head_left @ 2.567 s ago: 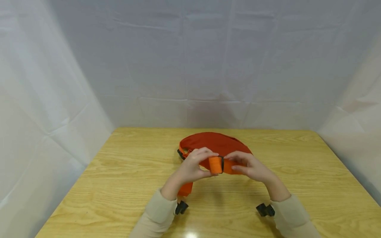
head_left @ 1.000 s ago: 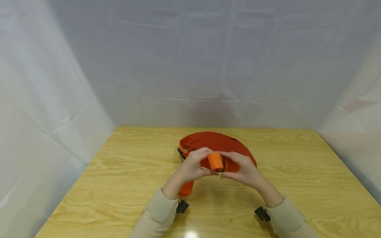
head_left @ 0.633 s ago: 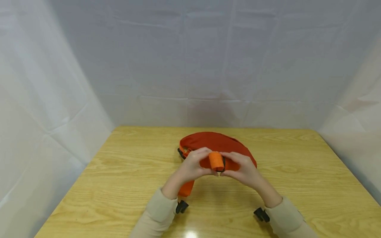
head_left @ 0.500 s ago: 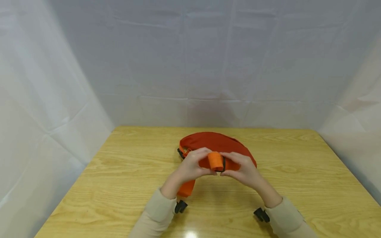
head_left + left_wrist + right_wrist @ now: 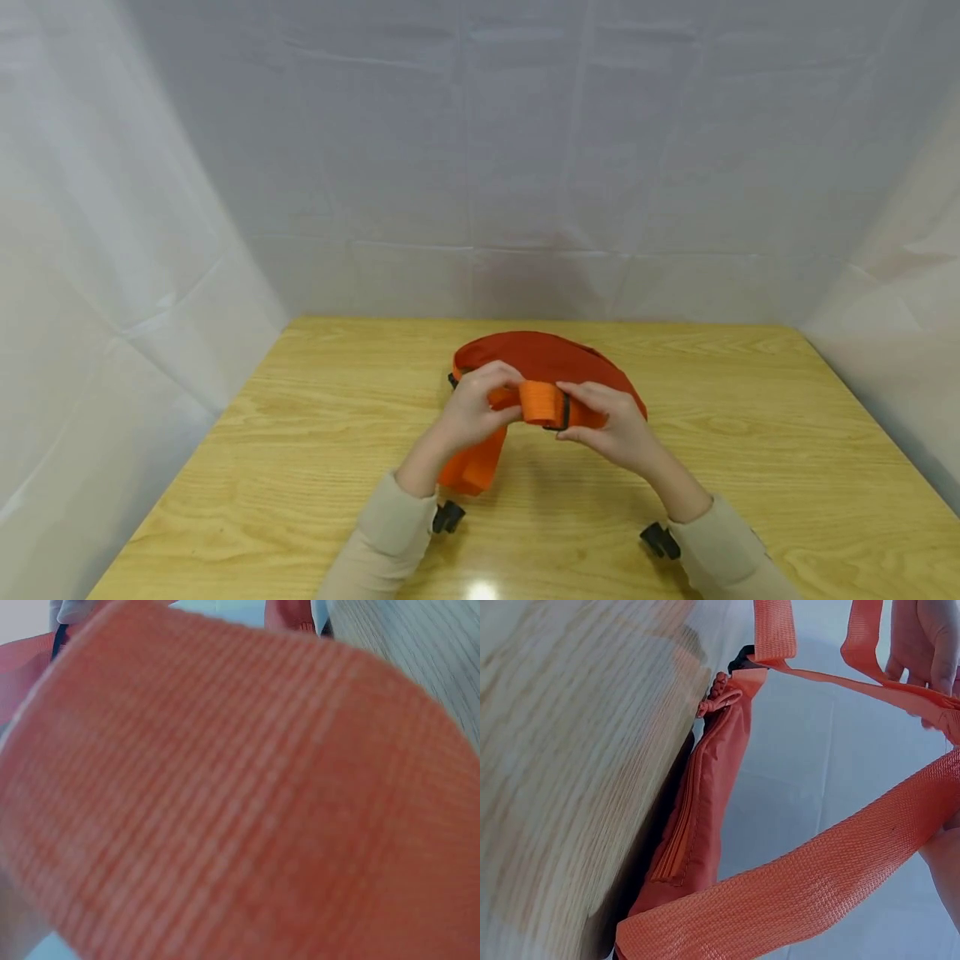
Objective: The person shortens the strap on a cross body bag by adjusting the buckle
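Below centre, we shift our left grip [image 5: 471,407] leftward, holding the strap [image 5: 537,402], right grip [image 5: 617,423] pinching the buckle [image 5: 566,412], seemingly mid-adjustment.

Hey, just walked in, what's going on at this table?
A person is handling the orange strap of a red pouch. The left hand holds the strap beside a loop, while the right hand grips it by the black buckle. The pouch rests on the wooden table, beyond the hands.

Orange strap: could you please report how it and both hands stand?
Left hand holding orange strap. Right hand gripping at black buckle. Strap looped at buckle. Red pouch close behind; no obstruction seen.
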Demonstrator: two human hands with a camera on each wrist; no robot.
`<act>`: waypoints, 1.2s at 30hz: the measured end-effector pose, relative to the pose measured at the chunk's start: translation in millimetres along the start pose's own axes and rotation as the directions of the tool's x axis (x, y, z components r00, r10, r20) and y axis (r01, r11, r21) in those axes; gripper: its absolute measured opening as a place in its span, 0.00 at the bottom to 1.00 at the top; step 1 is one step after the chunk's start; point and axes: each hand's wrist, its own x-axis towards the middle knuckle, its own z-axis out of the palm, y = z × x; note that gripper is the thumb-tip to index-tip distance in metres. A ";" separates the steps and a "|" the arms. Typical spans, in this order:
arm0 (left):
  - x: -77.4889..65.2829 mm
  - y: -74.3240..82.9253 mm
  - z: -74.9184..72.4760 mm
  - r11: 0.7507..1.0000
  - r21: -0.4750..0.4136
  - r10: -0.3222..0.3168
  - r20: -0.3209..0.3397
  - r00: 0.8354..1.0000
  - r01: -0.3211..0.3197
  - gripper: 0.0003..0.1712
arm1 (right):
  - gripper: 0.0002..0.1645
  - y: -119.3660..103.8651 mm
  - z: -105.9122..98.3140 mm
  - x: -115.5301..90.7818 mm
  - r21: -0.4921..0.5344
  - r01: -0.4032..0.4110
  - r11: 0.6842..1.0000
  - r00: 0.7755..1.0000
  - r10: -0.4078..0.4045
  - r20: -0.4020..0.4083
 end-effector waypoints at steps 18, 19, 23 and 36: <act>0.5 0.0 -2.9 0.964 0.014 -0.265 0.049 0.963 0.264 0.07 | 0.34 3.1 0.4 -2.6 -0.011 -0.010 1.000 0.999 0.010 -0.047; 0.4 0.0 -3.1 0.964 0.009 -0.266 0.056 0.962 0.266 0.05 | 0.34 3.3 0.5 -2.8 -0.011 -0.012 1.000 0.999 0.012 -0.048; -0.7 -0.9 -4.9 0.960 -0.048 -0.270 0.093 0.958 0.275 0.03 | 0.34 3.6 0.4 -3.3 -0.007 -0.014 1.000 0.998 0.013 -0.055; 0.0 17.9 -28.4 0.893 -0.220 -0.371 0.135 0.919 0.392 0.03 | 0.35 13.4 2.6 -8.1 0.004 0.001 1.000 0.999 -0.001 -0.042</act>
